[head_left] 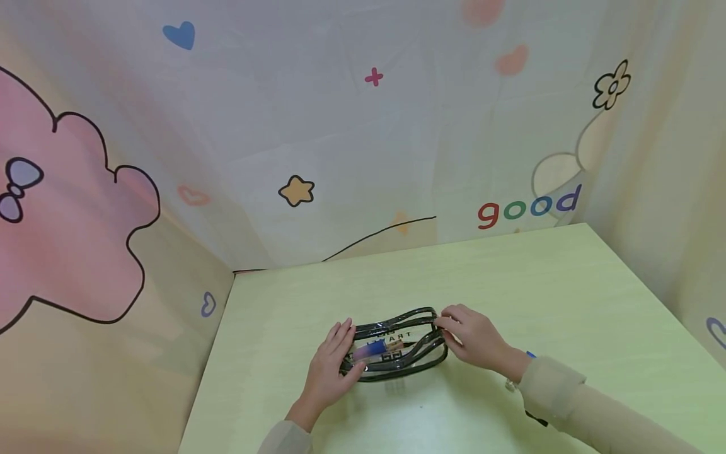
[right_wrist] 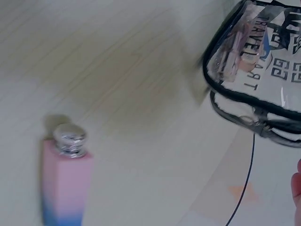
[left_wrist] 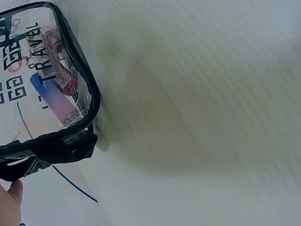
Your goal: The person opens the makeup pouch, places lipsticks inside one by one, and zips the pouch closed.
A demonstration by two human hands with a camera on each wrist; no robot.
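A: What do we have, biggest first?

B: We have a pale curtain point(head_left: 317, 120) at the back, printed with hearts and a star, then the pale green bench point(head_left: 283, 293) in front of it

A: Where do we find the pouch point(head_left: 399, 364)?

B: Clear and black-edged, it sits between the two hands, about midway across the bench; we cannot tell whether its whole underside touches the surface

A: How do we read those hands?

B: The left hand point(head_left: 329, 366) lies over the pouch's left end, fingers straight, thumb toward the near edge. The right hand point(head_left: 476, 334) pinches the black edging at the opposite end between thumb and fingers

A: Can we see inside?

B: Through the clear panel we make out a pink and blue bottle point(left_wrist: 55, 100), among reddish and pinkish items too jumbled to name

A: And from the right wrist?

B: We spot a second bottle point(right_wrist: 68, 183) in the same colours, apart from the pouch; the frame cuts its base, so we cannot tell whether it stands or lies

A: Smallest of all?

B: We would say its silver knob point(right_wrist: 70, 136), round and shiny
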